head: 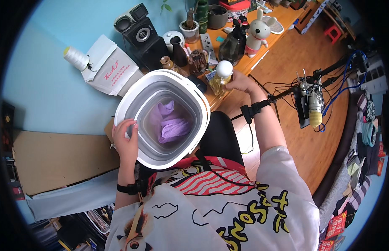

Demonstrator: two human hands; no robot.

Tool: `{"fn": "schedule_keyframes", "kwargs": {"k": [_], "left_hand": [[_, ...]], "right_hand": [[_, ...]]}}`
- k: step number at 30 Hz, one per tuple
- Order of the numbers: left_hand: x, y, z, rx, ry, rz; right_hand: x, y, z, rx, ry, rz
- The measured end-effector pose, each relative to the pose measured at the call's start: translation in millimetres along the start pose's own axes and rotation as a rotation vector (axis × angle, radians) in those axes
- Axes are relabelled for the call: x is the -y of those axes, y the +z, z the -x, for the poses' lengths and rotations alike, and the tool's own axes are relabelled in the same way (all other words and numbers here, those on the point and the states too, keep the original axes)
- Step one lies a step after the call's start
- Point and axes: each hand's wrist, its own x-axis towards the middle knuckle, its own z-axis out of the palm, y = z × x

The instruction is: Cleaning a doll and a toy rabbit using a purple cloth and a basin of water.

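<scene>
A white and grey collapsible bucket (141,157) is in front of me, tilted so I see into it. Inside, a folded purple cloth (175,127) lies in what looks like cloudy water. My left hand (124,139) grips the bucket's rim on the left side. At the desk's front edge, my right hand (241,82) is closed around the side of a clear bottle (219,82) of yellowish liquid with a round white cap (224,69). Some of its fingers are hidden behind the bottle.
On the wooden desk (272,39) crowd a rabbit figurine (257,31), a dark spray bottle (232,47), a dark vase (178,51) and black speakers (147,34). A thread cone (76,58) rests on a white box (111,70). A cabled stand (307,94) rises at right.
</scene>
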Motion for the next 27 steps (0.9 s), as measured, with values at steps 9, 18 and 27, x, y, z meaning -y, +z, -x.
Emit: {"fn": "schedule_keyframes", "kwargs": {"k": [9, 18, 27], "left_hand": [[-1, -1, 0, -0.009, -0.006, 0.022], [1, 1, 0, -0.017, -0.003, 0.045], [3, 2, 0, -0.034, -0.009, 0.034]], "right_hand": [[-11, -8, -22, -0.009, -0.014, 0.04], [-28, 14, -26, -0.028, 0.017, -0.027], [-35, 21, -38, -0.026, 0.06, -0.124]]}}
